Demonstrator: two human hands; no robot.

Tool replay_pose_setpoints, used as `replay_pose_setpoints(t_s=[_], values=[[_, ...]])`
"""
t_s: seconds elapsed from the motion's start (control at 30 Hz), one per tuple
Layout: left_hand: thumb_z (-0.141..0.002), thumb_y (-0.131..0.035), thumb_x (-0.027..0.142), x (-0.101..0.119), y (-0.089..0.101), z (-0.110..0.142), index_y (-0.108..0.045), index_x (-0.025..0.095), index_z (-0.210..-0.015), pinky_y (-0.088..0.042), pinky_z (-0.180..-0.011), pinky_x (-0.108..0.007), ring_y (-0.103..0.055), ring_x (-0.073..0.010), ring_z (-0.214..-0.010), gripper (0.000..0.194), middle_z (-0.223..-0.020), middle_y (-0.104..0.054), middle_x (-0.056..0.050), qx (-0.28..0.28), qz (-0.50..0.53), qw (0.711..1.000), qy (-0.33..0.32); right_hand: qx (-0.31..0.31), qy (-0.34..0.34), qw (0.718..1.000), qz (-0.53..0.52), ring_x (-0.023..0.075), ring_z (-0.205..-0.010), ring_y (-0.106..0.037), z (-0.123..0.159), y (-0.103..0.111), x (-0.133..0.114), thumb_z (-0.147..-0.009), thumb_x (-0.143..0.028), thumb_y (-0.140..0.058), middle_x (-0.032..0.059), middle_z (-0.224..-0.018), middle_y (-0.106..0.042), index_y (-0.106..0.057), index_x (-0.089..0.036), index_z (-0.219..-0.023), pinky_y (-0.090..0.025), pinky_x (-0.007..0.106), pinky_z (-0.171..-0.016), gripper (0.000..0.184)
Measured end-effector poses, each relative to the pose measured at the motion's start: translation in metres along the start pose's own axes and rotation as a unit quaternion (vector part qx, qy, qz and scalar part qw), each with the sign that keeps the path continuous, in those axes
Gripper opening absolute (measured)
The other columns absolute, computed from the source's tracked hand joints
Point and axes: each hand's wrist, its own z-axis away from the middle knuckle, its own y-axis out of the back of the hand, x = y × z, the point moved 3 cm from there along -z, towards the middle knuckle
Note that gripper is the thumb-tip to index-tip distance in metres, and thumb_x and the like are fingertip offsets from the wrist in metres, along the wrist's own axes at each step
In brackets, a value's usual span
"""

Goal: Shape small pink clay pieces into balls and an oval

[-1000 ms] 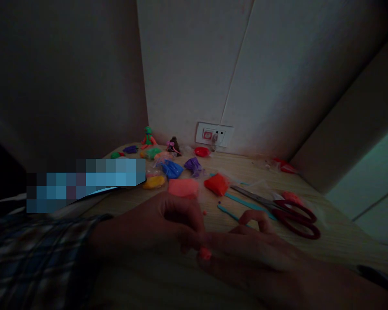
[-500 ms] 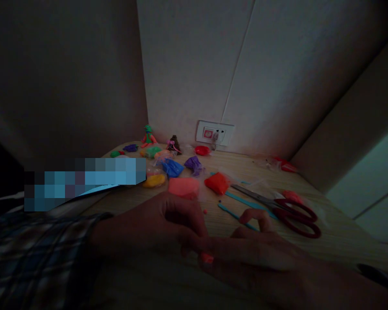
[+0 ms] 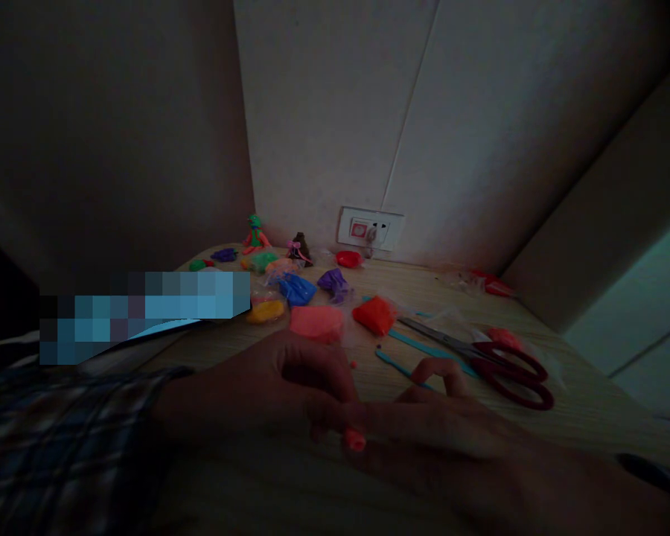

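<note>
A small piece of orange-pink modelling clay (image 3: 355, 440) sits at the meeting fingertips of both hands, low in the middle of the head view. My left hand (image 3: 268, 398) comes from the left in a checked sleeve, its thumb and fingers closed in a pinch by the clay. From the right reaches my right hand (image 3: 452, 439), thumb and finger pressed about the same piece, another finger curled up above. Part of the clay is hidden by the fingers. Just beyond them lies a tiny orange-pink bit (image 3: 353, 365) on the wooden table (image 3: 246, 346).
Behind the hands lie clay packs: pink (image 3: 316, 324), red-orange (image 3: 374, 316), blue (image 3: 297, 289), purple (image 3: 335, 284) and yellow (image 3: 266, 311). Scissors (image 3: 508, 368) rest on the right across blue modelling tools (image 3: 424, 345). A green-and-orange clay figure (image 3: 254, 235) sits at the back, left of a wall socket (image 3: 371, 229).
The clay between the fingertips has turned slightly, and its end now shows more. My right hand's fingers have shifted a little; my left hand stays nearly where it was.
</note>
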Motion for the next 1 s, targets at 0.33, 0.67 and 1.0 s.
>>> replay_pose_setpoints(t_s=[0.33,0.67,1.0], values=[[-0.088,-0.083,0.026,0.005,0.001,0.002,-0.076,0.020,-0.079,-0.047,-0.063,-0.018,-0.059,-0.0105,-0.067,0.013,-0.076,-0.068,0.004,0.022,0.008,0.999,-0.022,0.000,0.029,0.999,-0.019,0.0222,-0.132,-0.078,0.015,0.020,-0.032,-0.118,-0.043,-0.059,0.0012,-0.152,-0.077,-0.058,-0.046,-0.168,-0.067,0.028,-0.103,0.051],[-0.088,-0.081,0.023,0.006,0.001,0.001,-0.077,0.019,-0.079,-0.047,-0.064,-0.018,-0.060,-0.0105,-0.068,0.011,-0.076,-0.068,0.004,0.019,0.001,1.000,-0.021,-0.010,0.059,0.997,-0.049,0.0202,-0.153,-0.065,0.028,0.018,-0.029,-0.121,-0.028,-0.057,-0.0023,-0.168,-0.065,-0.048,-0.043,-0.174,-0.041,0.038,-0.136,0.057],[-0.087,-0.081,0.027,0.006,0.000,0.001,-0.074,0.020,-0.077,-0.047,-0.066,-0.018,-0.059,-0.0113,-0.070,0.014,-0.074,-0.068,0.004,0.009,0.006,1.000,-0.018,0.096,0.085,0.991,-0.034,0.0206,-0.142,-0.073,0.048,-0.005,-0.029,-0.112,-0.039,-0.075,-0.0012,-0.159,-0.074,-0.045,-0.042,-0.176,-0.058,0.032,-0.120,0.071]])
